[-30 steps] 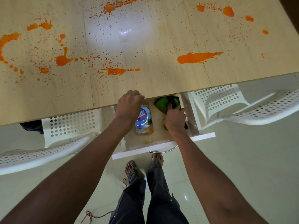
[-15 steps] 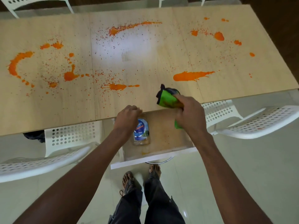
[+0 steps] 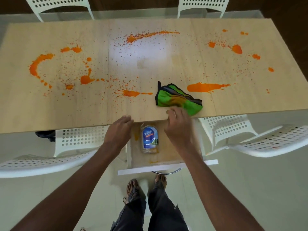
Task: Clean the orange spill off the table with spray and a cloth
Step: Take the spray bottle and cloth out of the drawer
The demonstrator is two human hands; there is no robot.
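Observation:
A green cloth (image 3: 173, 99) with dark edging and an orange stain lies crumpled on the wooden table (image 3: 66, 114) near its front edge. My right hand (image 3: 180, 129) hovers just below the cloth with loosely bent fingers and holds nothing. A clear spray bottle (image 3: 149, 139) with a blue label lies flat in the pulled-out drawer (image 3: 168, 157) under the table. My left hand (image 3: 119, 130) is beside the bottle at the table's edge, relaxed and empty. Orange spill (image 3: 205, 87) is splashed in blotches and specks across the tabletop, with one streak right of the cloth and one blotch (image 3: 130, 93) to its left.
White perforated chairs stand at the near left (image 3: 50, 162) and near right (image 3: 260, 142), and two more at the far side (image 3: 58, 4). The drawer's white front (image 3: 166, 167) juts out towards my legs. My sandalled feet stand on the pale tiled floor below it.
My right hand lifted the green cloth out of the drawer, set it on the table and let go. My left hand stayed by the bottle. The view tilted up over the whole table.

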